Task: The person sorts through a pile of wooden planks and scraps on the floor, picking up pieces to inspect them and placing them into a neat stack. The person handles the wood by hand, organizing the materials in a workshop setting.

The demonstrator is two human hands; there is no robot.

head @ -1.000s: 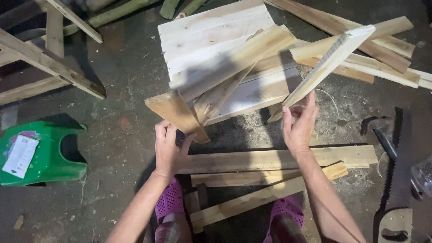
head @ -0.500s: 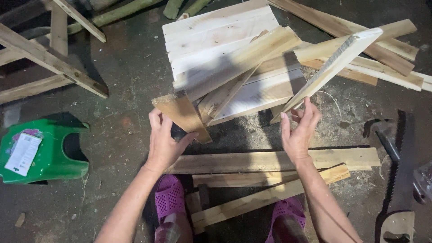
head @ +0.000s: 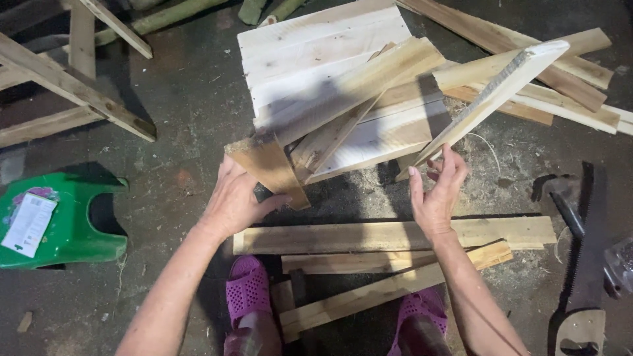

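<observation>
Planks, rough-sawn: left hand (head: 234,201) gripped short board (head: 267,168) by its end; right hand (head: 435,191) half-open, apparently steadying slanted plank (head: 491,99). Judged stiff, light, splintery.

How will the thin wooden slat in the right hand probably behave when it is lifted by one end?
The slat looks thin and long, so it is probably light and may flex a little. The right hand touches only its lower end, so the far end may sag or swing. Its edge looks rough, so it should not slip easily, though splinters seem possible.
</observation>
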